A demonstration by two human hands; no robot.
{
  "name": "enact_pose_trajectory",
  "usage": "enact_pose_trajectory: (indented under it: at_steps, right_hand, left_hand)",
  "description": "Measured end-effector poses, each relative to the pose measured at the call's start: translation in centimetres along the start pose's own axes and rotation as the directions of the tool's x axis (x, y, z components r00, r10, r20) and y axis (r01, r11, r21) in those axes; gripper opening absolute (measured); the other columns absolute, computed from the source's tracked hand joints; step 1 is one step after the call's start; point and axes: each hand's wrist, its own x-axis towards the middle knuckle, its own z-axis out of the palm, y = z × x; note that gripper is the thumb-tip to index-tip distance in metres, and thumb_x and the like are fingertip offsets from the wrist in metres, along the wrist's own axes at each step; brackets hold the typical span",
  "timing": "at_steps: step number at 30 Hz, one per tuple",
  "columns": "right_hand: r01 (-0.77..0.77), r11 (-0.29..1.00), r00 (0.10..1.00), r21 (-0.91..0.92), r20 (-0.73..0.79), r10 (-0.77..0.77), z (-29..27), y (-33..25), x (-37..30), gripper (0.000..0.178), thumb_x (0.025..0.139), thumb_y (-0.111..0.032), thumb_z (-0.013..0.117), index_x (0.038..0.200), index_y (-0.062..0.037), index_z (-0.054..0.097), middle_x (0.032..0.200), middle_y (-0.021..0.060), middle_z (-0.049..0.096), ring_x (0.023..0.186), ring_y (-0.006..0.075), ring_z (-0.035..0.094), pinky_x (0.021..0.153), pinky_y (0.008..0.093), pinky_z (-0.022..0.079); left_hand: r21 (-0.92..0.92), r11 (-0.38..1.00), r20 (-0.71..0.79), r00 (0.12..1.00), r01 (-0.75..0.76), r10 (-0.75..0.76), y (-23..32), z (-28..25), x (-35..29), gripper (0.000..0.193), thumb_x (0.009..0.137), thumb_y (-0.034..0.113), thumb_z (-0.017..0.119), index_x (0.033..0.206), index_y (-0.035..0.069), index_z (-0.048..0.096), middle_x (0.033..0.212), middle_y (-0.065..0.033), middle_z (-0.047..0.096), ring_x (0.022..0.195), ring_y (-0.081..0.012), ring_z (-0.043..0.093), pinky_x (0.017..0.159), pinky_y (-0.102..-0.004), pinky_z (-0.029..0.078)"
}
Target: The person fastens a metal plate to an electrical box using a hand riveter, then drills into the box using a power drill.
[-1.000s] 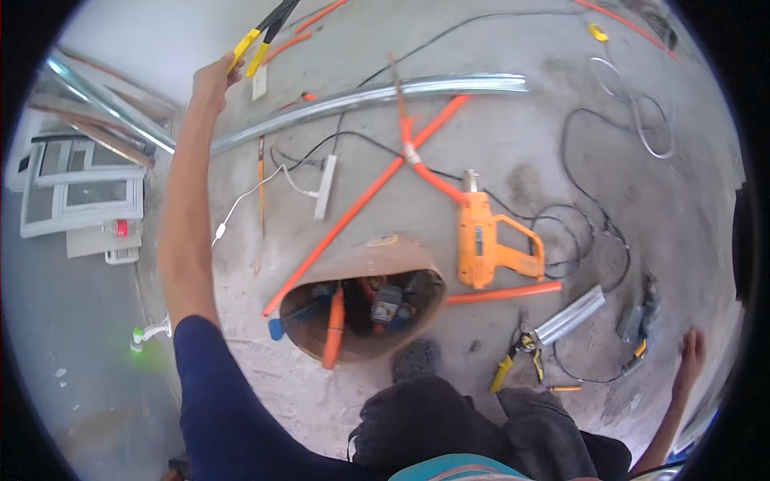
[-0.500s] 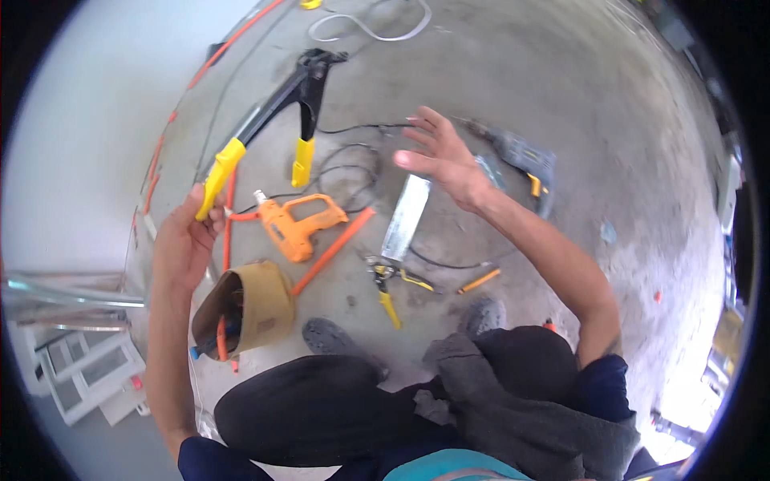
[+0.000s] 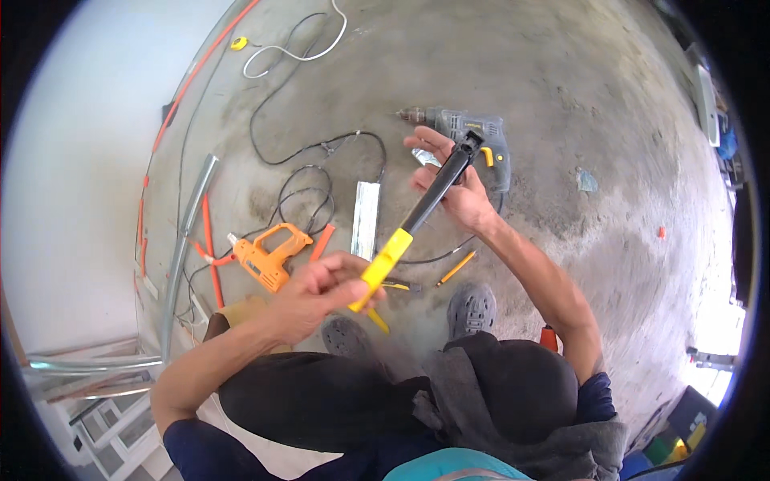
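Note:
My left hand (image 3: 317,297) is closed around the yellow grip of a pair of long-handled crimping pliers (image 3: 433,198), black with yellow grips. The tool slants up to the right, its black head in front of my right palm. My right hand (image 3: 465,196) is open, fingers stretched; whether it touches the tool I cannot tell. Below the left hand lie tin snips with yellow handles (image 3: 377,321), partly hidden. A short galvanized metal channel (image 3: 365,215) lies on the floor just beyond them.
An orange heat gun (image 3: 269,258) lies left, near a brown bucket (image 3: 233,314) half hidden by my arm. A corded drill (image 3: 469,132) is beyond my right hand. Farther out are a yellow tape measure (image 3: 239,43), a long metal profile (image 3: 188,220), loose cables and a pencil (image 3: 455,268).
My left hand has swung the crimping pliers from the far left to the middle, toward my right hand. Its two handles, spread apart before, now look lined up. The view has shifted.

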Motion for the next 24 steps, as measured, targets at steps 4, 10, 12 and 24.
enact_pose_trajectory:
  at_steps: [4,10,12,24]
  right_hand:
    - [-0.084,0.982,0.994,-0.17,0.049,0.093,-0.4,-2.5,-1.4,0.056,0.088,0.008,0.066,0.14,-0.0061,0.053,0.127,0.0058,0.064,0.07,0.0014,0.053,0.055,0.0196,0.041]
    - [-0.276,0.952,0.946,-0.135,0.135,0.294,-2.1,-2.9,-3.8,0.059,0.083,0.009,0.069,0.139,-0.0016,0.053,0.124,0.0079,0.064,0.072,0.0033,0.055,0.056,0.02,0.042]
    - [-0.327,0.93,0.912,-0.165,0.201,0.357,-2.2,-2.6,-4.1,0.066,0.073,0.008,0.071,0.137,0.0023,0.053,0.123,0.0093,0.064,0.073,0.0068,0.058,0.061,0.0224,0.047]
    - [-0.427,0.871,0.807,-0.245,0.332,0.489,-2.0,2.3,-5.1,0.063,0.073,0.004,0.073,0.134,-0.0011,0.059,0.118,0.0108,0.067,0.088,0.0113,0.064,0.082,0.0293,0.054]
  left_hand:
    - [0.364,0.931,0.371,0.92,-0.014,-0.13,0.4,-2.8,5.1,0.032,0.097,0.017,0.072,0.124,0.004,0.06,0.108,-0.0015,0.069,0.103,-0.0084,0.064,0.093,-0.0292,0.052]
    - [0.047,0.923,0.105,0.921,-0.382,0.376,0.0,-3.6,15.5,0.048,0.095,0.015,0.073,0.138,0.005,0.053,0.112,-0.0031,0.069,0.106,-0.0162,0.065,0.097,-0.0329,0.052]
    - [-0.116,0.922,0.102,0.919,-0.37,0.382,0.1,-3.3,16.6,0.048,0.095,0.014,0.073,0.138,0.004,0.054,0.111,-0.0032,0.069,0.102,-0.0164,0.066,0.094,-0.0321,0.053]
    - [-0.282,0.959,0.221,0.974,0.023,0.042,-8.4,-6.8,16.7,0.032,0.094,0.01,0.071,0.123,-0.001,0.067,0.106,-0.0066,0.069,0.088,-0.0162,0.064,0.086,-0.032,0.053]
